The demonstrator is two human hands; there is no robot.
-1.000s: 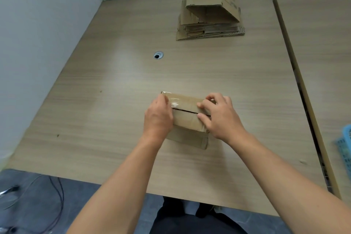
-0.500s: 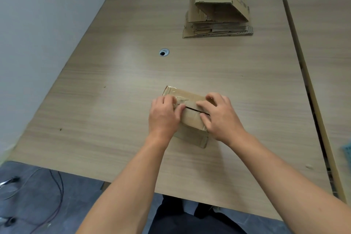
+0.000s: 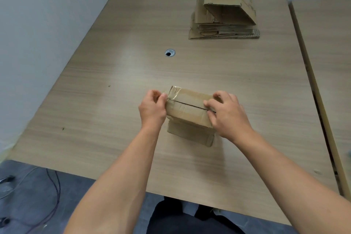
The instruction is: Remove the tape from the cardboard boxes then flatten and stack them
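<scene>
The small box (image 3: 190, 112) sat on the table (image 3: 114, 119) — left hand (image 3: 152, 108) fingers pinched shut on the tape (image 3: 173, 94) at its corner, right hand (image 3: 228, 116) fingers spread, pressing the top.

A light wood-grain worktop (image 3: 117, 119) has a small round cable hole (image 3: 170, 53) with a metal rim. A second, similar worktop (image 3: 326, 47) stands just beside it. Thin dark cables (image 3: 54, 192) lie on the grey floor (image 3: 24, 205), below white walls (image 3: 38, 24).
</scene>
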